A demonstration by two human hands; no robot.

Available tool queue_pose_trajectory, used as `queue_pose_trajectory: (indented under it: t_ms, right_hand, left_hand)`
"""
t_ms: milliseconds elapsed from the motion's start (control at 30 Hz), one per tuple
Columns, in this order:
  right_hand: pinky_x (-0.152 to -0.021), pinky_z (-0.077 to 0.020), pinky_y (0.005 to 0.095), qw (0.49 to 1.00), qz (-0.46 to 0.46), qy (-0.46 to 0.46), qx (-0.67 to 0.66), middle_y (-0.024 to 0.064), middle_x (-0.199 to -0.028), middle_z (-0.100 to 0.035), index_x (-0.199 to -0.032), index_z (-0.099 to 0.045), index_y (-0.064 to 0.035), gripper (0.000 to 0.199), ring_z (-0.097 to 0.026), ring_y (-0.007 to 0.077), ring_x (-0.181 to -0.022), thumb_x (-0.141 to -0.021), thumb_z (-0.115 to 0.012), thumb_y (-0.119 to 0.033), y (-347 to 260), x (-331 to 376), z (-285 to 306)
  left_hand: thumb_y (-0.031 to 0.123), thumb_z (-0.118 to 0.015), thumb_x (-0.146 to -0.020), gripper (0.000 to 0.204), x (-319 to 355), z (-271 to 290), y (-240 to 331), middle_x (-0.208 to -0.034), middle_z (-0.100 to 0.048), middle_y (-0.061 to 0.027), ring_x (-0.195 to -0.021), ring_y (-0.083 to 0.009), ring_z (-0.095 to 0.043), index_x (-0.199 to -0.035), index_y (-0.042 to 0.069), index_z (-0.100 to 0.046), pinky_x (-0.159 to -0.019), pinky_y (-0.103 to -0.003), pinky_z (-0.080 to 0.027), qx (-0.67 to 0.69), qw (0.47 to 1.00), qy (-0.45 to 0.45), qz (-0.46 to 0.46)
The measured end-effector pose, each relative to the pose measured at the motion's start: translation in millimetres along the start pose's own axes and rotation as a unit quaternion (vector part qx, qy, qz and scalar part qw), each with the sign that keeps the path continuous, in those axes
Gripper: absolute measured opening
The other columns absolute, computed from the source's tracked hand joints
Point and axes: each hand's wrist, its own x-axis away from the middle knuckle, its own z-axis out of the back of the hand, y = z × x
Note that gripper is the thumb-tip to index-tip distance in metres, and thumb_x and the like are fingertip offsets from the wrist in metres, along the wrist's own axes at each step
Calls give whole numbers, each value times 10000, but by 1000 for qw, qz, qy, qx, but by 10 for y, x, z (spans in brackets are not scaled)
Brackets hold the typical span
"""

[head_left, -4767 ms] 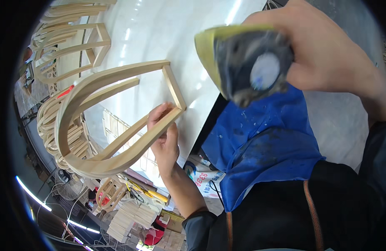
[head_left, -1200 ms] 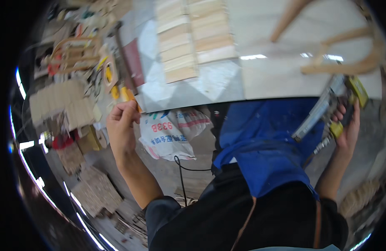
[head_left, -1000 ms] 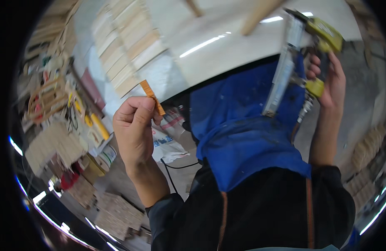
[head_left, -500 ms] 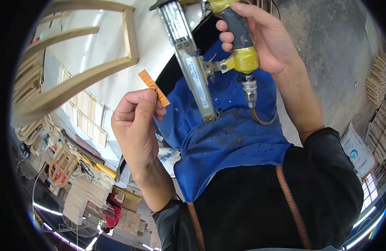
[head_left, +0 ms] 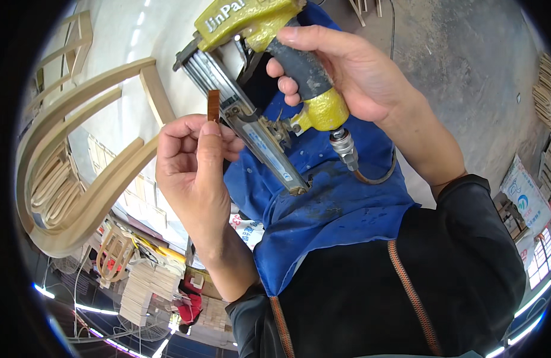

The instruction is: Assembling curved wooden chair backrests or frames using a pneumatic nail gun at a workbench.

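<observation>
My right hand (head_left: 359, 71) is wrapped round the black grip of a yellow pneumatic nail gun (head_left: 330, 112), its thumb lying along the top of the grip. The gun's silver magazine (head_left: 264, 148) slants down toward the blue apron (head_left: 323, 197) on my lap. An air hose (head_left: 380, 176) runs from the metal coupling under the grip. Between thumb and fingers, my left hand (head_left: 198, 155) pinches a short copper-coloured strip of nails (head_left: 213, 106). The strip stands upright beside the magazine and overlaps it in view; whether they touch, I cannot tell.
Curved wooden chair frames (head_left: 102, 209) stand at the left on a pale work surface (head_left: 117, 36). Behind lie stacked wood strips (head_left: 147, 292), and a person in red (head_left: 190, 307) is there. At the right are wood piles (head_left: 544, 89) and a white sack (head_left: 526, 191).
The nail gun has swung leftward and tilted, bringing its magazine close to my left hand. The strip has turned from slanted to upright. The chair frames sit differently in view.
</observation>
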Motion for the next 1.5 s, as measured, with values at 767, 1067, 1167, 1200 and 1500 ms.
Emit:
queue_pose_trajectory:
  t_ms: [767,1067,1167,1200,1500]
  right_hand:
    - [-715,-596,310,1000,-8,-1,-11,99,-950,-710,-1171,-685,-1,305,-689,146,-771,-968,-719,-226,-38,-4,33]
    - [-708,-586,307,1000,-10,3,-3,90,-951,-713,-1192,-677,-6,311,-683,137,-764,-986,-698,-238,-32,-15,34]
    - [-707,-579,310,1000,-13,7,3,87,-954,-715,-1207,-672,-15,316,-680,134,-764,-990,-692,-243,-37,-18,31]
    - [-707,-577,310,1000,-11,7,7,86,-956,-716,-1208,-672,-19,317,-680,134,-765,-989,-692,-247,-38,-17,34]
    - [-699,-571,311,999,-16,24,17,89,-963,-721,-1185,-678,-26,316,-683,147,-764,-976,-705,-261,-28,-18,9]
  left_hand:
    - [41,-742,-929,233,-468,-149,13,-922,-657,-66,-766,-160,-609,-1158,17,-704,-680,-285,-493,-380,886,98,-248]
    - [320,-769,-903,528,-75,-174,-131,-1314,-664,-189,-1194,-415,-601,-1290,-25,-670,-1025,-475,-481,-548,759,-17,-351]
    - [490,-714,-917,747,-107,-164,-149,-1437,-574,-216,-1306,-444,-525,-1437,-19,-545,-1092,-510,-423,-579,742,-33,-335]
    - [490,-714,-917,747,-108,-162,-157,-1437,-574,-216,-1306,-444,-525,-1437,-19,-545,-1092,-510,-423,-579,743,-32,-335]
    - [450,-735,-910,767,-12,-282,-176,-1448,-533,-199,-1366,-454,-436,-1493,17,-488,-1144,-526,-351,-552,779,10,-297]
